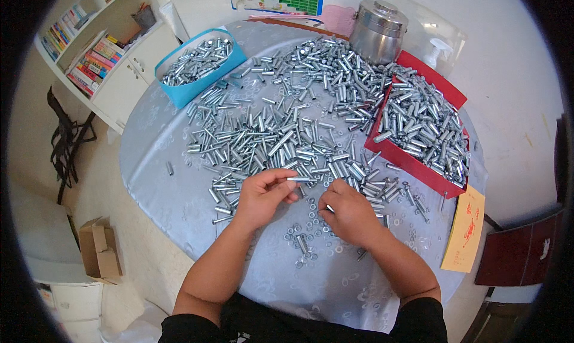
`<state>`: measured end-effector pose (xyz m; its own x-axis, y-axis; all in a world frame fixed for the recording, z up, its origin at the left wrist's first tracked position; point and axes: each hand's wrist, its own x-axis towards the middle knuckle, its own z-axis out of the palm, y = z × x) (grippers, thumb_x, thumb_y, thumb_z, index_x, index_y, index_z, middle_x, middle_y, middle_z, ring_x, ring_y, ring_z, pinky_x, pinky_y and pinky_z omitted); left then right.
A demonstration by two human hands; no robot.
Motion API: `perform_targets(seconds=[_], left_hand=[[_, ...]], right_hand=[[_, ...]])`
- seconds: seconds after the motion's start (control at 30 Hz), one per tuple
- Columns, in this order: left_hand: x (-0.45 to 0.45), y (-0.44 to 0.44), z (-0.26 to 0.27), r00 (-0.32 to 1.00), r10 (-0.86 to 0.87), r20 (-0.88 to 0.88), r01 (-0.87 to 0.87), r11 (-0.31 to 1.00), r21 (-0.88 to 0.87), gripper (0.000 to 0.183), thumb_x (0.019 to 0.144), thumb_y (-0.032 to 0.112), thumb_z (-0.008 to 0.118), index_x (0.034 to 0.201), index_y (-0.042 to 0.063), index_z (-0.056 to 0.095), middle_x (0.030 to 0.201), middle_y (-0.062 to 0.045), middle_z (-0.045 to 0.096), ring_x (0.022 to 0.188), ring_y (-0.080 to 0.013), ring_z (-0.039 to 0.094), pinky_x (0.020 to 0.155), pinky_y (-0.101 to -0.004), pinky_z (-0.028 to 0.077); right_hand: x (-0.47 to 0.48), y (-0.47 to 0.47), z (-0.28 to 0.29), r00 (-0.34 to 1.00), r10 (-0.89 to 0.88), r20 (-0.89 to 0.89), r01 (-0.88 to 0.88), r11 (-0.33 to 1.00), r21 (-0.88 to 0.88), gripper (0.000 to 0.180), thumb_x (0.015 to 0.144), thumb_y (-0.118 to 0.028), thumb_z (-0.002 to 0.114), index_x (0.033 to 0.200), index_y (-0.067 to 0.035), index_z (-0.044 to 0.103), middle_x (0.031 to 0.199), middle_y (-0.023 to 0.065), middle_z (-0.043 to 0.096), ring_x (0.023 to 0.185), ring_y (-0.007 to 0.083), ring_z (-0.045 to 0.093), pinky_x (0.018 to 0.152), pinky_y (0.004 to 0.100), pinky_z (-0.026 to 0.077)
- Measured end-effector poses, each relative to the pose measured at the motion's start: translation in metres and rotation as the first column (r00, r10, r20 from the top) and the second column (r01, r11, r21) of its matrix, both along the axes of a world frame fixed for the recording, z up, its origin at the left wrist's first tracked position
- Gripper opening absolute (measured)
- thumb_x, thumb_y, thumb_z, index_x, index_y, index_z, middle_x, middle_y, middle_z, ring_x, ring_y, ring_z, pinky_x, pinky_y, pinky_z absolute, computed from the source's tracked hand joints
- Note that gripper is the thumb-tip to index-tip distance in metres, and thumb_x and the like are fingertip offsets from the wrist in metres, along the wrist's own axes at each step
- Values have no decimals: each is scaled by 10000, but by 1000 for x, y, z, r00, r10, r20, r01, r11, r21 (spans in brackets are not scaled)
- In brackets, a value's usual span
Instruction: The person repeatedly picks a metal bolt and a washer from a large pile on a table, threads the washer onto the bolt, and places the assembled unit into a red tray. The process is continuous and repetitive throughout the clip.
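Between the thumb and fingers of my left hand [264, 198] is a metal sleeve anchor [299, 179], held level and pointing right. My right hand [350, 213] is curled just to the right, over the scattered nuts; a bit of shiny metal shows at its fingertips, too hidden to name. Loose hex nuts and washers [314, 224] lie on the cloth between my forearms. Among them rests a short metal sleeve part [302, 243]. Beyond my hands spreads a big heap of metal sleeves and bolts [260, 136].
A red box [415, 172] full of sleeve anchors stands at the right, a blue bin [184, 94] of metal parts at the back left. Behind the heap is a lidded steel pot [379, 33]. A yellow paper pad [464, 231] lies at the right edge of the cloth-covered table [152, 132].
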<state>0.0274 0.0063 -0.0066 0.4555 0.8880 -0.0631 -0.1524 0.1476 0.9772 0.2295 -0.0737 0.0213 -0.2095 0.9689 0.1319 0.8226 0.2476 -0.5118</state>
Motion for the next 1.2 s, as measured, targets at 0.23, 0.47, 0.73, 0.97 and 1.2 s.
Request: perform_targets(seconds=[0.23, 0.47, 0.73, 0.97, 1.2], left_hand=[[0, 0, 6, 999, -14, 43, 16, 998, -58, 230, 887, 54, 601, 1103, -20, 627, 904, -111, 685, 716, -160, 665, 631, -266, 549], [-1, 1, 10, 997, -65, 48, 70, 990, -123, 240, 881, 69, 613, 1101, -29, 627, 896, -120, 687, 701, -165, 666, 622, -268, 548], [-1, 0, 10, 995, -88, 43, 94, 978, -187, 237, 890, 63, 604, 1100, -45, 618, 913, -149, 683, 714, -184, 670, 630, -282, 553], [3, -1, 7, 998, -35, 45, 42, 985, -169, 237, 874, 73, 617, 1088, -28, 630, 891, -124, 686, 680, -172, 661, 612, -279, 550], [4, -1, 7, 998, -44, 37, 49, 988, -149, 228, 877, 75, 615, 1082, -24, 633, 887, -123, 687, 685, -174, 667, 594, -273, 550]], right_hand=[[4, 11, -9, 477, -312, -821, -79, 916, -394, 77, 879, -68, 610, 921, -12, 579, 797, 54, 615, 692, 137, 606, 605, 248, 475], [1, 17, -11, 280, -362, -889, -63, 918, -393, 76, 907, -44, 571, 969, -3, 558, 807, 53, 610, 711, 130, 620, 629, 259, 527], [-1, 14, -15, 233, -344, -909, -40, 931, -363, 105, 894, -39, 582, 989, 3, 573, 817, 76, 631, 716, 159, 643, 642, 280, 545], [-3, 10, -17, 278, -287, -917, -34, 951, -308, 178, 886, 13, 563, 1062, 23, 584, 912, 81, 643, 798, 146, 647, 674, 269, 537], [-6, 10, -14, 345, -352, -870, 78, 934, -347, 154, 877, -43, 626, 1013, 27, 642, 859, 66, 664, 744, 123, 646, 643, 241, 526]])
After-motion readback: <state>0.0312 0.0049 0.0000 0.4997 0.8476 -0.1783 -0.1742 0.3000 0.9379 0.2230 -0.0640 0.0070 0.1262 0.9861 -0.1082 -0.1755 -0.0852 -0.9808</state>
